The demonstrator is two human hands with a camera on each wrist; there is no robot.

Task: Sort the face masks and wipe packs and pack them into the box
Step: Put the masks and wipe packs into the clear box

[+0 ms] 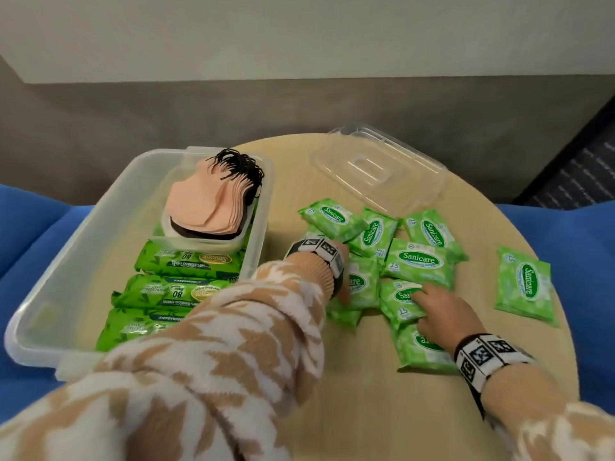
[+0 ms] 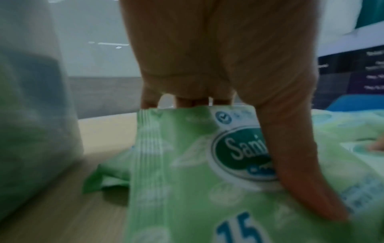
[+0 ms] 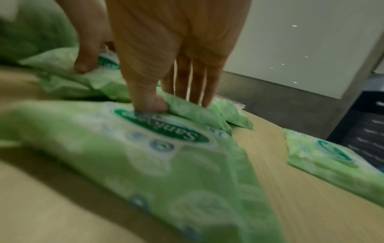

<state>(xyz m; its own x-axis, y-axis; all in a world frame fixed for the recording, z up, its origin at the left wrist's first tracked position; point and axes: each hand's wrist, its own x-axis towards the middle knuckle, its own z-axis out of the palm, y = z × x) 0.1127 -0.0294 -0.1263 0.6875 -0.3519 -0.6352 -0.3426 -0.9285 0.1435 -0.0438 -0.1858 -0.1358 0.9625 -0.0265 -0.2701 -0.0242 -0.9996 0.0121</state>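
Left hand (image 2: pixel 218 54): the fingers (image 2: pixel 307 172) grasp a small wipe pack (image 2: pixel 187 180), thumb laid across its printed front, the other fingertips hooked behind its top edge. The pack is tilted up off the desk (image 1: pixel 382 410), just beside the box (image 1: pixel 83 261).

Right hand (image 1: pixel 442 314): the fingers (image 3: pixel 197 78) are nearly straight and spread, tips pressing on the heap of small packs; the thumb (image 3: pixel 145 98) pushes into the oval label of a second small pack (image 3: pixel 145 156). No closed grasp shows.

Count: about ten small soft foil packs, light green, on the round wood-grain desk; one lone pack (image 1: pixel 525 287) lies apart at the right. Three large dark-green wipe packs (image 1: pixel 186 291) lie flat in the translucent plastic box. One stack of peach face masks (image 1: pixel 213 201) with black ear loops sits in an inner tray at the far end of the box. One clear lid (image 1: pixel 376 168) lies on the desk beyond the heap.
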